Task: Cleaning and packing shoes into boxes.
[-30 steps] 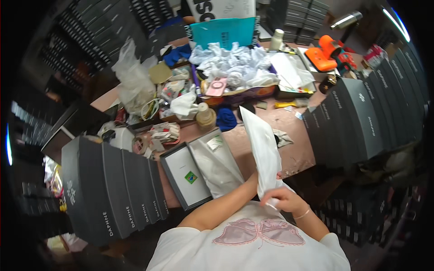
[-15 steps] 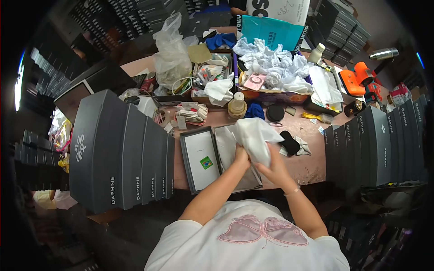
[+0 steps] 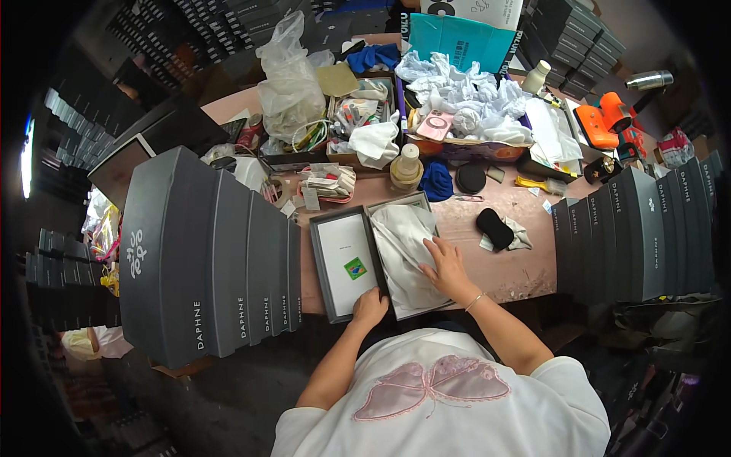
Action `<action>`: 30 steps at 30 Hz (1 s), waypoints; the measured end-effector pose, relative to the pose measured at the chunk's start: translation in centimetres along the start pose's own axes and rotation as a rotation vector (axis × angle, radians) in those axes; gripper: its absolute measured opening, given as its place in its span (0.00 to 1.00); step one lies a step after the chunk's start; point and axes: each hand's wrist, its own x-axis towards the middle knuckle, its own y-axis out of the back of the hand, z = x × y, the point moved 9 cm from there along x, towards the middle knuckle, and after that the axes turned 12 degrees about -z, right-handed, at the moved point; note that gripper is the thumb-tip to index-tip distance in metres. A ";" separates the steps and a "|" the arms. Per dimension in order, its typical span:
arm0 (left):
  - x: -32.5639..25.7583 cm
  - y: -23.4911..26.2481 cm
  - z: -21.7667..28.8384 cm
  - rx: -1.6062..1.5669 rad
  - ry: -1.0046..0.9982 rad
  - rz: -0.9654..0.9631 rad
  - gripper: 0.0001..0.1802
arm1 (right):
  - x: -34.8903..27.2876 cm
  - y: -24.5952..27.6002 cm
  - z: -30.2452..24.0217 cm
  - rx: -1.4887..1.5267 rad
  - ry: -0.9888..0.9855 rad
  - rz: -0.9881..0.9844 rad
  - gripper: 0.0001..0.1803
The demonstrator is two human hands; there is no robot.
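Note:
A grey open shoebox [image 3: 417, 311] stands in front of me, with a white wrapped bundle [image 3: 403, 247] lying inside it. My right hand [image 3: 448, 270] rests on the bundle's right side with its fingers spread. Left of the box, its lid [image 3: 318, 263] lies with the white inside facing up and a small green sticker [image 3: 355, 269] on it. My left hand [image 3: 371, 306] is closed on the lid's near right corner; its fingertips are partly hidden.
Stacks of grey shoeboxes flank me at left [image 3: 171, 259] and right [image 3: 620, 228]. Behind are a carton of crumpled white paper [image 3: 464, 99], a pump bottle [image 3: 406, 169] and a yellow-handled brush [image 3: 537, 185]. A black sponge-like pad [image 3: 495, 228] lies right of the shoebox.
The white bundle, held up in both hands before, now lies in the shoebox. My left hand has moved left and down to the lid; my right hand has opened over the bundle.

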 end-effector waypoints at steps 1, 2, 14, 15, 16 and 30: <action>-0.4 0.8 0.6 0.047 -0.022 0.034 0.13 | -0.4 0.8 0.3 0.090 0.025 0.015 0.30; -0.9 1.8 1.3 0.094 -0.043 0.069 0.12 | -1.0 1.7 0.5 0.181 0.050 0.030 0.30; -14.4 12.9 7.7 -1.371 -0.319 0.150 0.07 | -3.5 2.5 -0.9 0.840 0.030 -0.084 0.34; -13.6 11.1 7.4 -1.544 -0.321 0.055 0.08 | -3.3 2.2 -0.3 0.984 -0.015 -0.064 0.36; -12.9 10.2 8.4 -1.719 -0.267 0.032 0.09 | -2.8 2.1 0.3 1.123 -0.056 -0.035 0.38; -1.0 0.5 0.7 -0.922 -0.159 0.076 0.21 | 0.4 -2.1 5.3 0.367 -0.210 0.055 0.30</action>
